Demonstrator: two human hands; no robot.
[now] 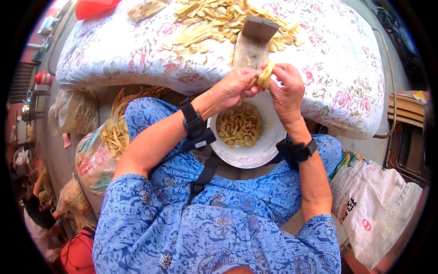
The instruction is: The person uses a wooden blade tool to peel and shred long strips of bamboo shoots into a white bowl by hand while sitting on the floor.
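Note:
A folded yellow strip of dried plant leaf (265,77) is pinched between my left hand (241,85) and my right hand (288,87), above the rim of a white basin (270,144). Several small knotted yellow pieces (239,126) lie in the basin, between my knees. Just beyond my hands, a wooden board (250,51) with an upright end block (260,28) rests at the edge of a table with a floral cloth (328,68). Many flat folded yellow pieces (219,24) are heaped around its far end.
Long yellow strips (114,133) spill from a plastic bag (92,161) at my left, near a filled sack (77,111). A white printed sack (373,205) stands at my right. A red bag (94,8) lies on the table's far left. Other people (41,212) are at the far left.

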